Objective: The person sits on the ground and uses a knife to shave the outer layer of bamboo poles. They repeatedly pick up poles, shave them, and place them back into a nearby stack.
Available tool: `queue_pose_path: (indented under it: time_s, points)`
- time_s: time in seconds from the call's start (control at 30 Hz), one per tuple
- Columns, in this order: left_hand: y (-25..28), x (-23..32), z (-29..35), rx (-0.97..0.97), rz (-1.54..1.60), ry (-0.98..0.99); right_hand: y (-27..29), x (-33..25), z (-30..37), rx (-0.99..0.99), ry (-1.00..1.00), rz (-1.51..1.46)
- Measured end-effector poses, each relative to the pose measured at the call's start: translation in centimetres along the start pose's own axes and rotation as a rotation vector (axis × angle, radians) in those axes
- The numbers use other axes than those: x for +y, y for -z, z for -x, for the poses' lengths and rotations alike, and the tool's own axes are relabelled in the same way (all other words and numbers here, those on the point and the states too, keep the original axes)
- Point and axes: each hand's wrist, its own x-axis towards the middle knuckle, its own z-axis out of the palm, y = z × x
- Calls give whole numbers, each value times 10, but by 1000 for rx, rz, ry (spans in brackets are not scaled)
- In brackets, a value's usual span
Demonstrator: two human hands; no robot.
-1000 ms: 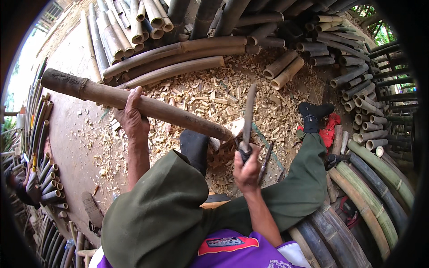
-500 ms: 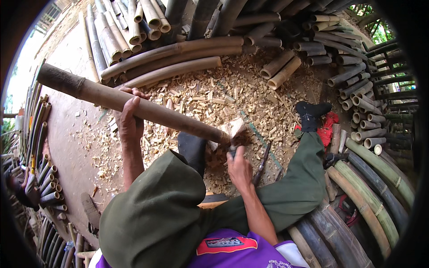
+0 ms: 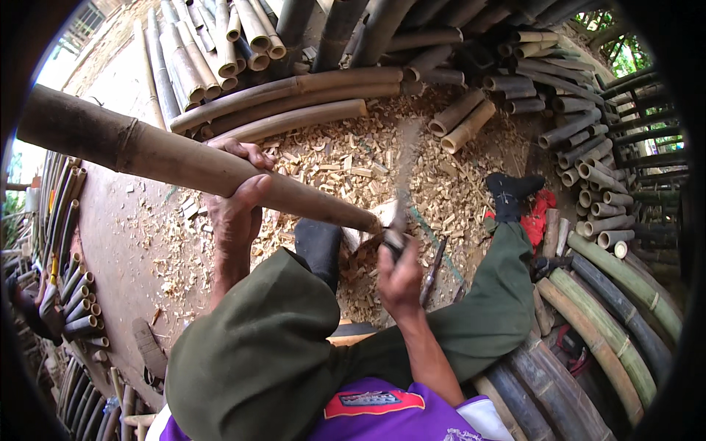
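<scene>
My left hand (image 3: 239,202) is wrapped round a long brown bamboo pole (image 3: 162,158), which slants from the upper left down toward my right hand. The pole's cut end lies against a pale, chipped wood block (image 3: 360,237) on the ground. In my right hand (image 3: 399,278) is the dark handle of a long-bladed knife (image 3: 403,198). Its blade stands up beside the pole's end, smeared by motion, so its exact shape cannot be made out.
Wood chips (image 3: 346,162) cover the ground in front of me. A slender dark tool (image 3: 434,272) lies by my right leg. Bamboo lengths (image 3: 287,88) lie ahead, short cut tubes (image 3: 599,173) are stacked at right, and more bamboo (image 3: 603,331) lies near right. A sandal (image 3: 150,347) is at left.
The bamboo pole has shifted, its far end now nearer and farther left. My left hand has moved right along with it. The knife's blade has swung up into view above my right hand.
</scene>
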Motion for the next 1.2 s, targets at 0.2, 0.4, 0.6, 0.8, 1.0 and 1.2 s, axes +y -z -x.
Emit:
queue_pose_path:
  time_s: [0.2,0.4,0.6,0.8,1.0,1.2]
  points:
    - [12,2,9,38,-13,-7,-3,55,1,-357,-334,157]
    - [87,-44,-15,816,164,111,-13,84,33,-53,-225,-148]
    - [123,-112,42,935,-82,642,-34,102,38,-172,-553,-400]
    - [57,-130,61,-50,-983,294,-71,187,55,27,-347,45]
    - [99,-146,-28,-168,-1750,-101,-63,150,42,-114,-514,-115]
    - [139,-173,-79,-437,-1793,-90,-85,202,60,18,-321,51]
